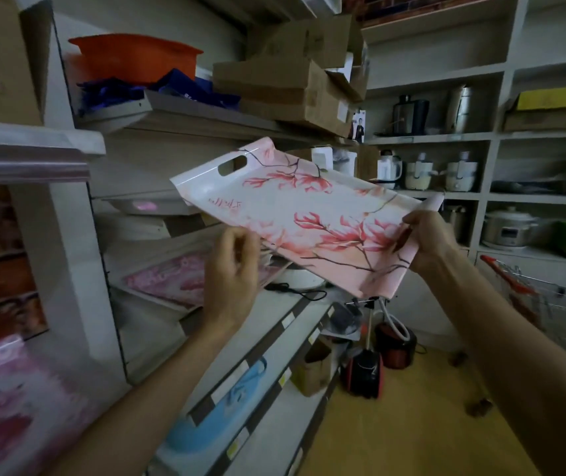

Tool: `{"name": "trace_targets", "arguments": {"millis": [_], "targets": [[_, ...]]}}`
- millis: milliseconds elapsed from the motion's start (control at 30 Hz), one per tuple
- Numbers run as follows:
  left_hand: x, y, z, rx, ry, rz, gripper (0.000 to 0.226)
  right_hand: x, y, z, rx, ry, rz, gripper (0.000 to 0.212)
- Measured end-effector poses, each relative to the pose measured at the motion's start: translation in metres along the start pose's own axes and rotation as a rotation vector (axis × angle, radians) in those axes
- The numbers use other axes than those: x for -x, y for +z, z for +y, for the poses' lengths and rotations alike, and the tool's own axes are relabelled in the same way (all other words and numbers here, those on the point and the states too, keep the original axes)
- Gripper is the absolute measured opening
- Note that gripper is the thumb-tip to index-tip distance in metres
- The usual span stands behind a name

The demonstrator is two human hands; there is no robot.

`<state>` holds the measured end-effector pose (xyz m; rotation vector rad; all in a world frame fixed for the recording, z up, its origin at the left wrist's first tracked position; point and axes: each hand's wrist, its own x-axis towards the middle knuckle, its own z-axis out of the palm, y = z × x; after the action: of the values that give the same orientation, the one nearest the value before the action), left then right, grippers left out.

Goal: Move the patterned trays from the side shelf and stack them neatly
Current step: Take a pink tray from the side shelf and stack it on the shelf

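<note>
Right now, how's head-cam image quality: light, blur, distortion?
Head view: dim, flat light; shelf edges bow from wide-angle distortion; left shelves and left hand are soft with blur; the flowered tray is sharper, with slight glare at its handle slot; right hand is fairly clear.

The flat plastic tray with cut-out handles (303, 214) held between the two hands is white going to soft pink, with big pink-red flowers on thin dark branches. Just past the left hand (231, 273), a second flat tray on the shelf (168, 280) is pink with darker pink blotches. High above that hand sits a bright orange plastic tub (133, 56), with dark blue bags (157, 89) under it. Below the right hand (434, 242), the floor (412, 424) is yellow.
</note>
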<state>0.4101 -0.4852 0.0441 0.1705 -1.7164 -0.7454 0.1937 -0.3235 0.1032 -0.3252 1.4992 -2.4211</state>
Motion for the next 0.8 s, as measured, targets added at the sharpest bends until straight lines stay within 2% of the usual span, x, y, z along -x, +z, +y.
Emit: {"name": "trace_targets", "arguments": {"millis": [67, 133, 200, 300, 400, 500, 633, 733, 800], "targets": [[0.007, 0.001, 0.002, 0.162, -0.344, 0.143, 0.017, 0.010, -0.017, 0.005, -0.033, 0.004, -0.025, 0.009], [0.012, -0.001, 0.007, 0.446, -0.622, 0.185, 0.028, 0.024, -0.030, 0.012, -0.047, 0.018, -0.071, 0.006], [0.021, -0.004, 0.013, 0.674, -0.716, 0.182, 0.045, 0.034, -0.041, 0.026, -0.059, 0.067, -0.126, 0.026], [0.036, -0.010, 0.030, 0.819, -0.744, 0.280, 0.049, 0.037, -0.056, 0.055, -0.078, 0.126, -0.208, 0.053], [0.052, -0.020, 0.045, 0.822, -0.726, 0.425, 0.041, 0.071, -0.060, 0.071, -0.114, 0.164, -0.246, 0.062], [0.075, -0.037, 0.052, 0.703, -0.721, 0.502, 0.037, 0.103, -0.063, 0.076, -0.108, 0.189, -0.309, 0.033], [0.103, -0.068, 0.058, 0.479, -0.730, 0.584, 0.041, 0.109, -0.070, 0.086, -0.112, 0.250, -0.340, 0.036], [0.120, -0.096, 0.063, 0.370, -0.746, 0.594, 0.037, 0.111, -0.075, 0.093, 0.056, 0.258, -0.325, 0.035], [0.129, -0.115, 0.065, 0.302, -0.753, 0.617, 0.033, 0.114, -0.076, 0.097, 0.262, 0.212, -0.395, 0.029]]}}
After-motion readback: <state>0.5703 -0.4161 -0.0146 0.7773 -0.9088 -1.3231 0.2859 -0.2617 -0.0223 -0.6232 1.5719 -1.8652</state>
